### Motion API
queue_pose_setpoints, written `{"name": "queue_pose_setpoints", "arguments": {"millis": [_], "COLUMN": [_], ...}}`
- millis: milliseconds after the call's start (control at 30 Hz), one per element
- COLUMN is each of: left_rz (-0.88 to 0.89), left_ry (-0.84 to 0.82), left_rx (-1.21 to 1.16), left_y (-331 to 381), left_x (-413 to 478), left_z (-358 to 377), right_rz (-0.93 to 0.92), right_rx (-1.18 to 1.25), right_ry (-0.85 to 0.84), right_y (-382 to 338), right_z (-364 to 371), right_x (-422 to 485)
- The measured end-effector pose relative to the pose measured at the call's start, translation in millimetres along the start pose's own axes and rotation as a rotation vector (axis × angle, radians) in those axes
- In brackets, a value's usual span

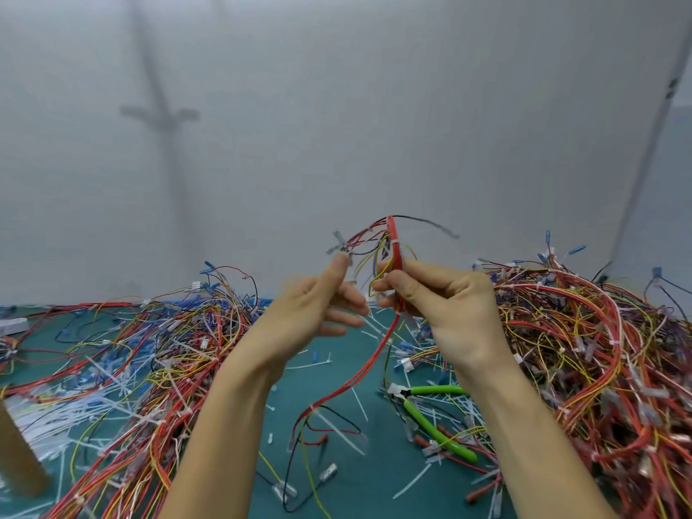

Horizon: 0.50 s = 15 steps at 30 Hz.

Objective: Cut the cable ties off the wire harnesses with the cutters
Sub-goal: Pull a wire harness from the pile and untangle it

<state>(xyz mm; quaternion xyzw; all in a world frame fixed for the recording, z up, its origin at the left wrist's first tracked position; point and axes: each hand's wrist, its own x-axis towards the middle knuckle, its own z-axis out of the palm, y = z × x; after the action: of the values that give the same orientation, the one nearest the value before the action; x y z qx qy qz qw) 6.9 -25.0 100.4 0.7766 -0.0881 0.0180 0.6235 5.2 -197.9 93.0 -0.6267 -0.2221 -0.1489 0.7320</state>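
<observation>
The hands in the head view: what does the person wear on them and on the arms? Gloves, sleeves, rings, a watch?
Nothing is worn. The left hand and the right hand are bare, without gloves or visible rings. The left forearm and the right forearm are bare down to the picture's edge: no sleeve, watch or wristband shows.

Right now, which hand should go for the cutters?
Right, probably: the cutters lie on its side, below that forearm. The right hand grips the wire harness, but the open left hand hovers beside it and could take over.
</observation>
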Motion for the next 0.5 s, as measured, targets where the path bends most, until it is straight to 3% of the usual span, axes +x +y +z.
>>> {"name": "queue_pose_setpoints", "arguments": {"millis": [133,500], "left_rz": [0.032,-0.097], "left_ry": [0.185,0.106], "left_rx": [-0.143,-0.807], "left_y": [-3.5,2.9], "left_x": [6.0,6.5], "left_z": [4.0,11.1], "right_rz": [0.031,0.12], "right_rx": [-0.053,-0.311], "right_ry": [-0.096,-0.369], "right_y": [4.0,17.3], "right_z": [6.5,13.3], "right_x": [-2.5,-6.2]}}
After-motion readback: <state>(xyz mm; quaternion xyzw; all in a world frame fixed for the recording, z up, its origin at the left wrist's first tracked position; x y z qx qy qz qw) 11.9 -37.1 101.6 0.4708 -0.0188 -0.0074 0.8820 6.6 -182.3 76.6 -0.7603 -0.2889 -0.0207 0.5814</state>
